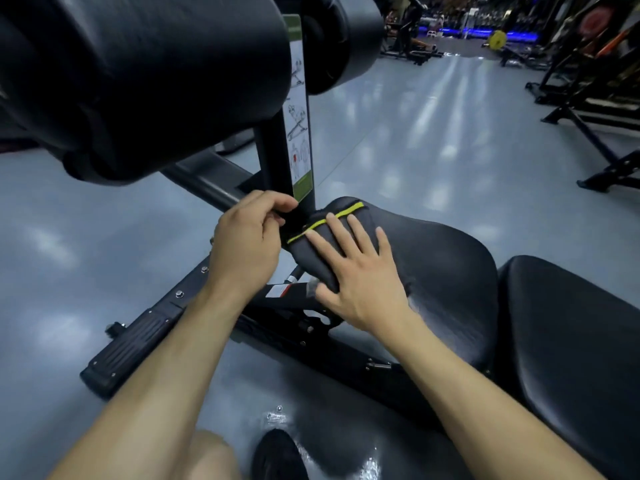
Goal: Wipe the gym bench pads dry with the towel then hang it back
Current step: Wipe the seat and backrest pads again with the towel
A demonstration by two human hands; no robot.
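On seat pad [433, 258], right hand [360, 282] presses towel [322, 244]; label [298, 109] unreadable.

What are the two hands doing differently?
The right hand lies flat with fingers spread, pressing the towel onto the seat pad. The left hand has curled fingers and pinches the towel's edge beside the post. The right hand is on the pad; the left hand is off it. Both touch the towel.

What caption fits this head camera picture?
Right hand presses a dark towel flat on the seat pad; left hand pinches its edge.
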